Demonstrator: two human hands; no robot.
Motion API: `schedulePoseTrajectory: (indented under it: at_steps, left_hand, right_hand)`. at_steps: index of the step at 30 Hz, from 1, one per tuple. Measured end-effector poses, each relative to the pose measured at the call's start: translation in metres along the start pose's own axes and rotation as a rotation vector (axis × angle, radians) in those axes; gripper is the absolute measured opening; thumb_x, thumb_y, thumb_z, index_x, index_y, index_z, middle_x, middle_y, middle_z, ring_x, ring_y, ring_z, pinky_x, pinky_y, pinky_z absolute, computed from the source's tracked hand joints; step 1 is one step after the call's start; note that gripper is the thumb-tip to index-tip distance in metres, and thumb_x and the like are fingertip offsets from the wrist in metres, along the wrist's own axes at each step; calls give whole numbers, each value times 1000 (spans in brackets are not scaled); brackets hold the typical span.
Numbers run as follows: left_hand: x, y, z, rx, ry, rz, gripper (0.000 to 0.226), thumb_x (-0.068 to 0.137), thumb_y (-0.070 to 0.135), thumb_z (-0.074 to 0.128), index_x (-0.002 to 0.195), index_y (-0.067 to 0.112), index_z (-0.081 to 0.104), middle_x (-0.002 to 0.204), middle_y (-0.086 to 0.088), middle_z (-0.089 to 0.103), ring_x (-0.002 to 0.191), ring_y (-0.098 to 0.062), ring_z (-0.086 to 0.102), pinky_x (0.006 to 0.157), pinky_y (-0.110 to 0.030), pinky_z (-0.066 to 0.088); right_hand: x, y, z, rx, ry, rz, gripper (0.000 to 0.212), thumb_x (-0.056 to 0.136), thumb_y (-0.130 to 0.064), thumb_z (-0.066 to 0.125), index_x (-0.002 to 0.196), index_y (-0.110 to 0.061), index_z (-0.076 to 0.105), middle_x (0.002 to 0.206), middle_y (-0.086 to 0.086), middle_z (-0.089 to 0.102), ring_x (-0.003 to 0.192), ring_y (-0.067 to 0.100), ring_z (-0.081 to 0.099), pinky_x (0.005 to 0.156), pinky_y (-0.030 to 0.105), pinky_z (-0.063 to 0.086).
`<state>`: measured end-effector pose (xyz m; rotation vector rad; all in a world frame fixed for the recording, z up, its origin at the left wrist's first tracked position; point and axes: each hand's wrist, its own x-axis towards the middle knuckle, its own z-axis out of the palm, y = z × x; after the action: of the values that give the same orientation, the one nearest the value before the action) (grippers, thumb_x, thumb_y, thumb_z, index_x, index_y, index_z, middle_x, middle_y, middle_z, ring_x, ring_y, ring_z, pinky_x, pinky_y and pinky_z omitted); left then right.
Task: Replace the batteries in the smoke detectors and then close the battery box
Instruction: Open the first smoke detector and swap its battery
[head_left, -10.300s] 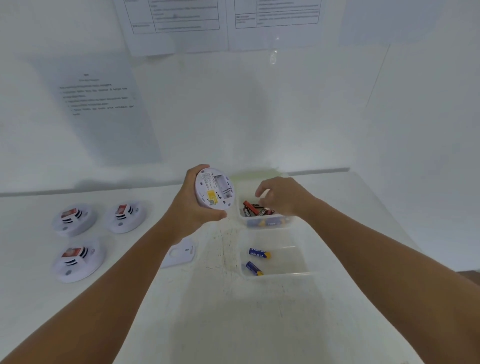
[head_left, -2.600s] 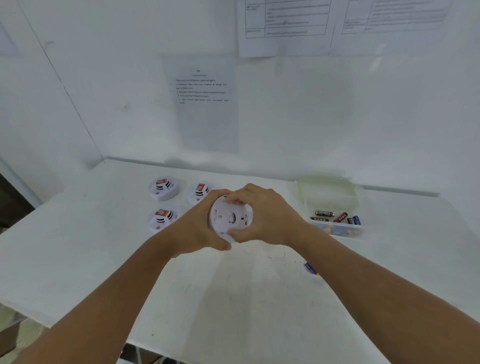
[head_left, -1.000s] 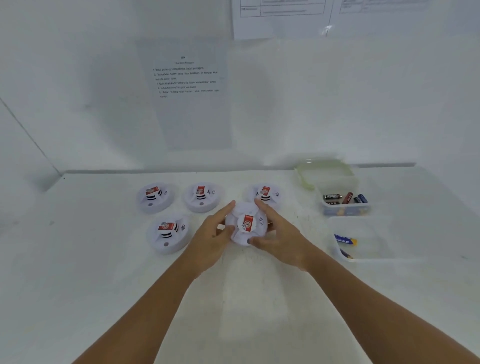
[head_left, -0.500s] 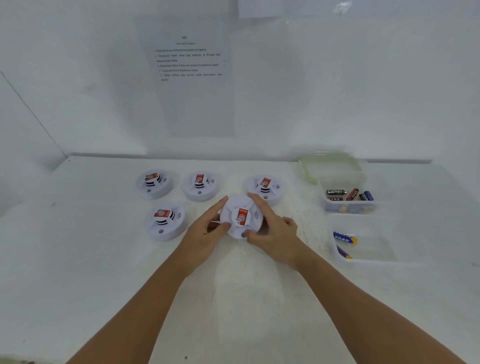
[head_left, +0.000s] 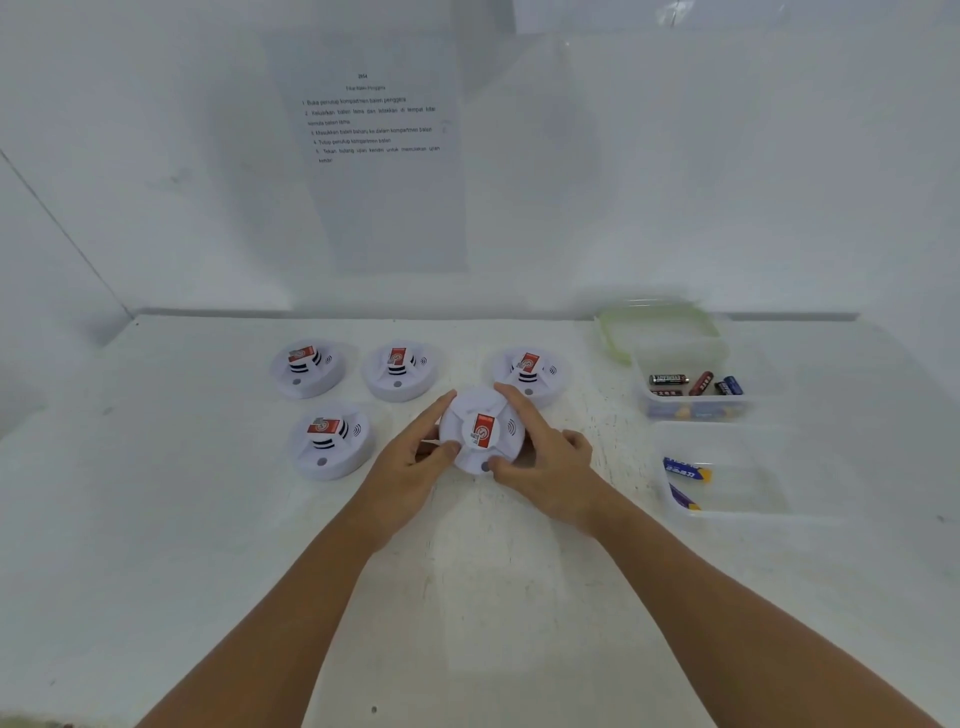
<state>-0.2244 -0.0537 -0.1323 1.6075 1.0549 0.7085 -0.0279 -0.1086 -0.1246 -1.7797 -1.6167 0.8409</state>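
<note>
Detector (head_left: 483, 430) sits face-up on tabletop (head_left: 208, 519), left hand (head_left: 410, 467) and right hand (head_left: 545, 467) curled round its rim. Risk: sliding it nudges neighbour detector (head_left: 527, 370) just behind. Battery box (head_left: 691, 387) is open, lid (head_left: 657, 322) behind; a careless reach could spill it.

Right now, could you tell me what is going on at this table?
A person is setting a smoke detector face up on the white table, left hand and right hand holding its rim. Four more detectors lie beside it. To the right, the battery box stands open with its green-rimmed lid behind it, and a clear tray holds two blue batteries.
</note>
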Motion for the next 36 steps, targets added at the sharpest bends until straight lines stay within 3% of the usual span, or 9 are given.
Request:
schedulePoseTrajectory:
  at_steps: [3,8,12,19,25,36]
  left_hand:
    - [-1,1,0,-9,-8,1,55,106,18,55,156,35,39,140,17,61,114,9,62,87,-6,50]
    - [-3,1,0,-9,-7,10,55,106,18,54,156,35,39,140,15,61,113,11,61,85,-5,49]
    - [-2,1,0,-7,-9,13,55,106,18,55,156,34,38,140,14,62,113,9,62,85,-5,49]
    - [-1,-2,-1,7,-4,7,55,106,20,55,156,37,38,137,14,64,112,6,63,85,-7,50]
    - [-1,-3,-1,11,18,-4,57,105,20,57,155,39,38,130,15,65,105,9,64,81,-5,50]
    - [-3,0,0,12,13,-5,56,106,20,56,155,39,39,133,22,63,109,10,63,84,-5,50]
  right_hand:
    - [0,0,0,2,-11,-2,80,94,-35,64,155,-52,16,130,-31,47,108,-5,50,119,40,9]
    - [-1,-1,-1,10,-12,-7,80,94,-33,65,155,-52,16,129,-35,46,104,-23,42,118,37,9]
    - [-2,-2,-2,9,-12,-10,79,94,-32,64,155,-51,17,122,-44,40,104,-24,42,117,37,9]
    - [-1,-2,0,20,-10,-1,80,95,-33,64,154,-54,14,130,-35,45,103,-24,42,119,37,8]
    - [0,9,-3,89,-59,2,78,99,-30,60,154,-58,12,134,-31,54,124,0,50,121,42,7]
    - [1,13,-2,96,-46,-8,76,98,-33,61,153,-57,15,136,-27,56,123,-3,51,123,42,4]
